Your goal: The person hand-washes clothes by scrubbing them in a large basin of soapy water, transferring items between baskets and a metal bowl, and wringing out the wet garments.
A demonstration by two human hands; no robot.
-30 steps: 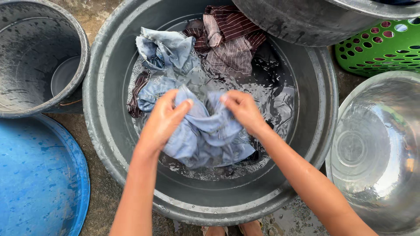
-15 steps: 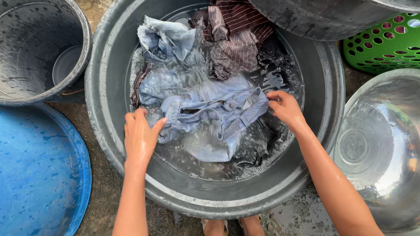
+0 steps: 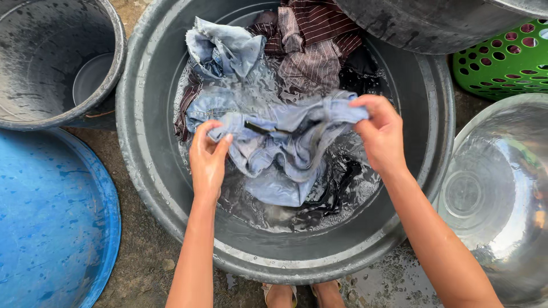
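Left hand [image 3: 207, 157] and right hand [image 3: 381, 132] both pinch the wet jeans [image 3: 279, 145] — fingers closed on the waistband. Jeans stretched between them, over the grey tub [image 3: 142, 142].

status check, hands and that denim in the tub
Left hand and right hand grip denim, lifted over water. Striped cloth behind, in grey tub. Nothing blocking.

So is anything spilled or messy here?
A little. Water has splashed onto the ground beside the big grey basin. Otherwise nothing looks odd: both hands, left hand and right hand, hold wet light-blue jeans over the water.
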